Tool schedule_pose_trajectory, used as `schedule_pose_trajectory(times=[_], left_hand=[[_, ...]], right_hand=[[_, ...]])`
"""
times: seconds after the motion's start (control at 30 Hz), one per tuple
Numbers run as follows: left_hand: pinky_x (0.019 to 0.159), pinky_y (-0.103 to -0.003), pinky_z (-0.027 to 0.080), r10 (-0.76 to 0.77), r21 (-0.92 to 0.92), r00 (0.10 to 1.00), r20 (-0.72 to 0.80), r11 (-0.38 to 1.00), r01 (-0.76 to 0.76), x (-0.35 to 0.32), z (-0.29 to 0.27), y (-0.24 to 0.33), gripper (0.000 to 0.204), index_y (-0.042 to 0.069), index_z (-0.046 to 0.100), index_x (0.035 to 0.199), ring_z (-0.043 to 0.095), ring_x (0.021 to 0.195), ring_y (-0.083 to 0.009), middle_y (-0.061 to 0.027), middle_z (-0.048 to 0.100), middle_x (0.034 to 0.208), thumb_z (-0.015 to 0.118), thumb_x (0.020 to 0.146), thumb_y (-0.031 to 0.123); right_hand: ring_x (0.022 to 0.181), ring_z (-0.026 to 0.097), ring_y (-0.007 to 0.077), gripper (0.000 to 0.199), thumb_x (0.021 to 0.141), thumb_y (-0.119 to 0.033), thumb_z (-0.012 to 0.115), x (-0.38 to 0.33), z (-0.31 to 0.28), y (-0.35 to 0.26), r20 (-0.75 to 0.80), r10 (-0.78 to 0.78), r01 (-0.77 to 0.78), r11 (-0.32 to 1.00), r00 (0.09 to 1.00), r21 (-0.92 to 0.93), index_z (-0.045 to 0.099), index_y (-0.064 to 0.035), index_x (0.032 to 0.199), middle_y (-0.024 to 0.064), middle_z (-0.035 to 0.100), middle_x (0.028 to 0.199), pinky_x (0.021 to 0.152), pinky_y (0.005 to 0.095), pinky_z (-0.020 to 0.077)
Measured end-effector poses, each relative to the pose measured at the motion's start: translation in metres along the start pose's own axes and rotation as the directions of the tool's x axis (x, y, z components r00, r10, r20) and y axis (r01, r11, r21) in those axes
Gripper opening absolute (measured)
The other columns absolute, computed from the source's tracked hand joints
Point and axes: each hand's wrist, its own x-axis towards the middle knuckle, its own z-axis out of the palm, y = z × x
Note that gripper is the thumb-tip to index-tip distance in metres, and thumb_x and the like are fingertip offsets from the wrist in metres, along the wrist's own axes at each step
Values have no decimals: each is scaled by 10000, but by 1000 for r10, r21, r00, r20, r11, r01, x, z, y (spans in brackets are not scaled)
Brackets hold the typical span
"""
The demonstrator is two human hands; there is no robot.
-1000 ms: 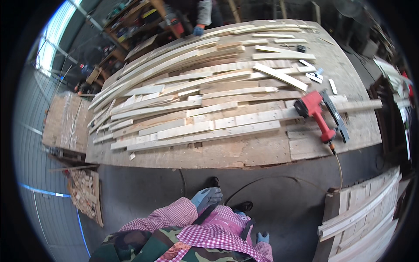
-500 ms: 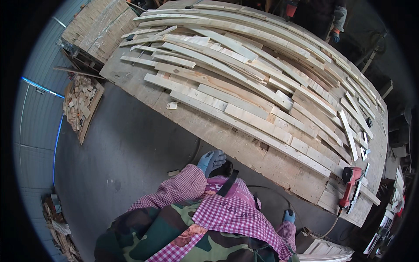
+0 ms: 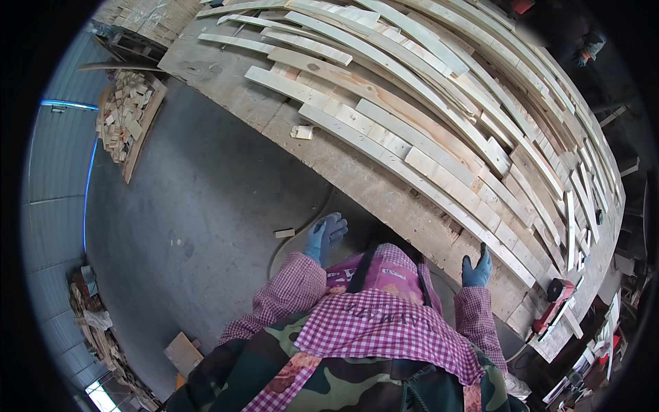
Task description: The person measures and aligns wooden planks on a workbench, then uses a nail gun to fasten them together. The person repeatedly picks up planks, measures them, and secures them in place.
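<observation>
My left hand, in a blue and grey glove, hangs in front of the workbench over the floor, its fingers stretched out and slightly bent with nothing in them. At the bench's near edge, my right hand wears a similar glove; thumb and fingers are apart and it holds nothing. Just beyond it lies a long pale wooden strip, the nearest of many on the workbench. To the right of that hand a red and black nail gun rests on the bench corner, with a hose running off it.
A small wood offcut lies near the bench edge, another block on the floor beside a hose. Scrap wood is heaped at the left, below a large wrapped stack. Another person's gloved hand shows at the far right.
My right hand has risen from low beside my body to the bench edge. The left hand has lowered slightly relative to the bench. The view has shifted, with the bench now higher in the picture.
</observation>
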Motion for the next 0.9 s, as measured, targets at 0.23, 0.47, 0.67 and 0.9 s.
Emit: schedule_pose_trajectory(times=[0.23, 0.47, 0.67, 0.9], left_hand=[[1043, -411, 334, 41, -7, 999, -14, 999, -42, 8, 8, 29, 659, 37, 314, 1381, 450, 1218, -281, -166, 385, 1385, 543, 893, 415], [1027, -392, 339, 218, 73, 956, -199, 976, -207, 67, 22, 103, 535, 116, 384, 1336, 465, 1184, -244, -86, 433, 1337, 592, 885, 316], [1007, -343, 343, 390, 275, 881, -270, 908, -317, 138, 38, 184, 547, 91, 371, 1342, 464, 1158, -161, -42, 455, 1286, 622, 868, 197], [899, -264, 434, 612, 388, 772, -171, 762, -518, 233, 2, 240, 642, 42, 330, 1358, 508, 1060, -182, -76, 440, 1267, 650, 803, -2]], right_hand=[[1229, 399, 311, 809, 709, -170, 716, 44, -1, -26, 55, -70, 75, 993, 996, -93, 305, -122, 1404, 144, 426, 1343, 1025, 407, 338], [1301, 295, 378, 916, 677, -256, 738, 68, 18, -41, 156, -32, 74, 960, 987, -269, 236, -206, 1442, 197, 333, 1405, 1077, 436, 271], [1302, 282, 394, 873, 686, -186, 729, 68, 15, -51, 194, 5, 46, 966, 981, -255, 275, -202, 1431, 214, 324, 1406, 1073, 447, 277], [1222, 409, 331, 606, 720, -156, 694, 91, 26, -57, 108, 210, -185, 961, 972, -204, 470, -129, 1282, 161, 470, 1280, 1010, 414, 362]])
